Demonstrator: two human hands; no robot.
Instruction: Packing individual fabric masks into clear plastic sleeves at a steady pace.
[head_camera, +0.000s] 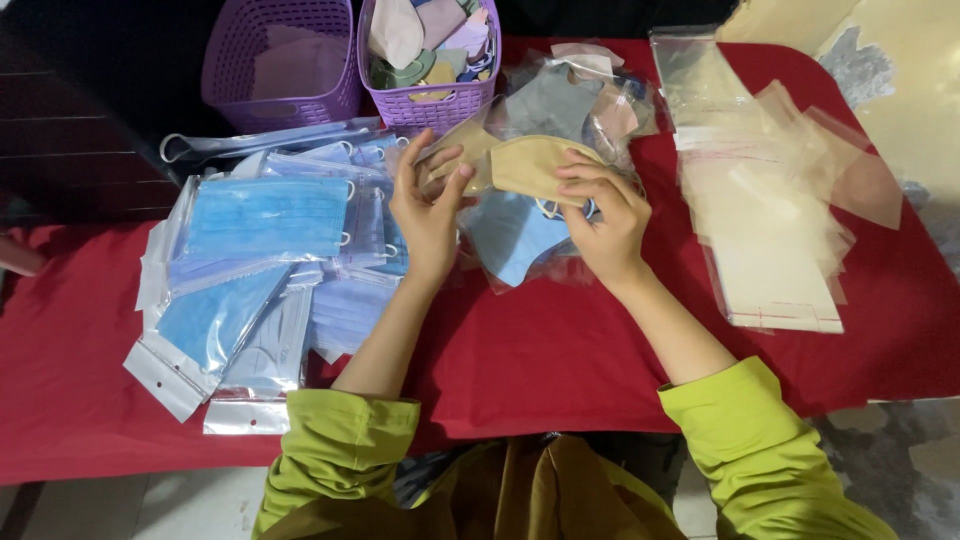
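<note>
Both hands: left hand (428, 205) and right hand (600, 215) pinch a tan cloth mask (510, 160) above table centre | done: bagged blue masks (265, 215) stacked at left edge | left: loose masks in purple basket (430, 105) (far edge), empty clear bags (770, 230) at right.

You see a tan mask (525, 165), light blue packaged masks (265, 215), two purple baskets (285, 100) on a red tablecloth (540, 350), and lime-green sleeves (345, 445).

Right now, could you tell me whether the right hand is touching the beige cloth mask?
Touching. The head view shows the right hand with its fingertips pressed on the beige cloth mask, while the left hand grips its other end.
</note>
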